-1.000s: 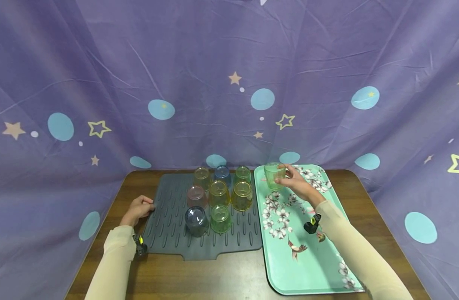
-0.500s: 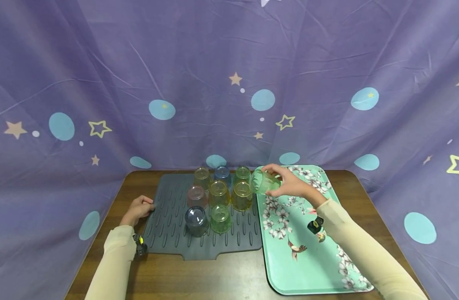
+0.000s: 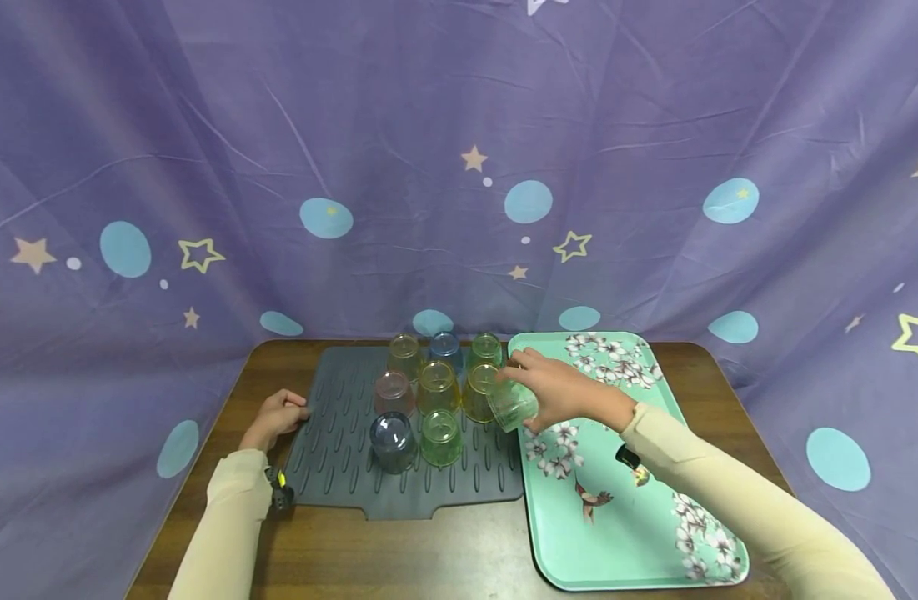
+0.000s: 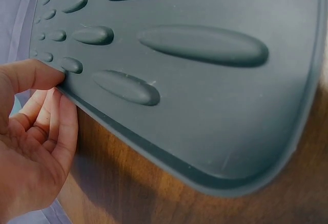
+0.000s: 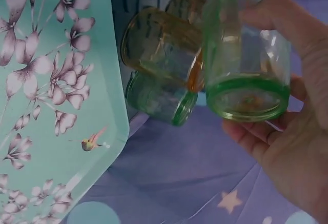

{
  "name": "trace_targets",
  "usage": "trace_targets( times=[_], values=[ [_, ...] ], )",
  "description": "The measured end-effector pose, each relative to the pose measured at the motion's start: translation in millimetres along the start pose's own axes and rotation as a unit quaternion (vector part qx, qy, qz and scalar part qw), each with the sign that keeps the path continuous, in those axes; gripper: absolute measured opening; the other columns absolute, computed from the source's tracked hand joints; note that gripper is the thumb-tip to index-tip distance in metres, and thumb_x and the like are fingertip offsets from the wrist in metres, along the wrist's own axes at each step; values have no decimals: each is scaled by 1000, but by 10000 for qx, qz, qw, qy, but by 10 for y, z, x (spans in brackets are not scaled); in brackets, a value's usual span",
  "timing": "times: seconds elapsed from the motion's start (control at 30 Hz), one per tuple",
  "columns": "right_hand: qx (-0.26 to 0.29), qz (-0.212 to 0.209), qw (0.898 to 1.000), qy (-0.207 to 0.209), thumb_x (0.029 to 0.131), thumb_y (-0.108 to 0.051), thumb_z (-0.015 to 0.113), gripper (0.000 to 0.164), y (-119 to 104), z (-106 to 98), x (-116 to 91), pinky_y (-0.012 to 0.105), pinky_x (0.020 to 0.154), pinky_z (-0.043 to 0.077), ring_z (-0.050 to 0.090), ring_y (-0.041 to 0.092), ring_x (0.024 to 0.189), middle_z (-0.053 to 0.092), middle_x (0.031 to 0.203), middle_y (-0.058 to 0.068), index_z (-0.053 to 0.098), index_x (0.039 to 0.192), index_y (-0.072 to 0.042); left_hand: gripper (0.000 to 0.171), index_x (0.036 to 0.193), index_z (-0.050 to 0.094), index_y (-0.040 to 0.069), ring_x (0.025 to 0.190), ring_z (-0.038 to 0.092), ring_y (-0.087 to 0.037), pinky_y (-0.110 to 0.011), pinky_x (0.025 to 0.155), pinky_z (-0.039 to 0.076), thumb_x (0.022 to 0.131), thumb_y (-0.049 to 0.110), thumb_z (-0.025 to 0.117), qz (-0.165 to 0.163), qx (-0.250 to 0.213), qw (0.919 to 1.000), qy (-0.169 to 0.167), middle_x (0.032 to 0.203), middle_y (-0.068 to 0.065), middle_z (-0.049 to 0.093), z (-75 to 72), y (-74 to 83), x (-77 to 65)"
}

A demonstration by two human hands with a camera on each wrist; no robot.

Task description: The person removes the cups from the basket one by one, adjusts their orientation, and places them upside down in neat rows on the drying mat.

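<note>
My right hand (image 3: 559, 392) grips a clear green glass (image 5: 246, 55), tilted, above the seam between the mat and the tray. In the head view that glass (image 3: 514, 406) overlaps the right side of a yellow glass (image 3: 479, 392). With thumb above and fingers below, my left hand (image 4: 36, 126) pinches the left edge of a dark grey ribbed drying mat (image 4: 225, 106). Several coloured glasses stand upside down on the mat, among them a dark blue one (image 3: 393, 443), a pink one (image 3: 394, 394) and a green one (image 3: 441, 439).
A mint-green tray (image 3: 579, 550) with a flower and bird print lies against the mat's right side. Both are on a wooden table (image 3: 301, 554). Behind the table hangs a purple curtain (image 3: 398, 100) with stars and blue ovals.
My right hand has turned the green glass from upright over the tray's far left corner and brought it left and nearer, beside the yellow glass. The left hand stays on the mat edge.
</note>
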State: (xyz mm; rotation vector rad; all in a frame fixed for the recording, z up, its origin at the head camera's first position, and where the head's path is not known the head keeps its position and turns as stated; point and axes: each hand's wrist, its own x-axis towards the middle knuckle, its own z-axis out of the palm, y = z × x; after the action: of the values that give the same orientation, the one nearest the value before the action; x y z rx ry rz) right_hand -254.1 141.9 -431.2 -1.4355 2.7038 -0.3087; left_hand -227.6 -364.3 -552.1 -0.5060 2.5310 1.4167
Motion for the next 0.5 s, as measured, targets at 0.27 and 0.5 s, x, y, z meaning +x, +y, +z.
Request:
trace_targets(
  times=[0.27,0.5],
  values=[
    [-1211,-302,9907,-539,68,-33,91,75,-149,153,90,34,72,45,42,18,96,51,116,4,60,134,-15,23,109,50,-7,82,57,-12,-29,75,54,91,3,61,15,-77,10000,16,83,-1,54,0,5,-7],
    [-1978,-408,9752,-901,65,-39,94,82,-253,309,189,32,77,51,45,18,99,54,120,6,60,135,-14,24,109,50,-8,80,56,-11,-30,75,54,89,0,61,67,-141,9999,22,82,-1,53,10,12,-11]
  ],
)
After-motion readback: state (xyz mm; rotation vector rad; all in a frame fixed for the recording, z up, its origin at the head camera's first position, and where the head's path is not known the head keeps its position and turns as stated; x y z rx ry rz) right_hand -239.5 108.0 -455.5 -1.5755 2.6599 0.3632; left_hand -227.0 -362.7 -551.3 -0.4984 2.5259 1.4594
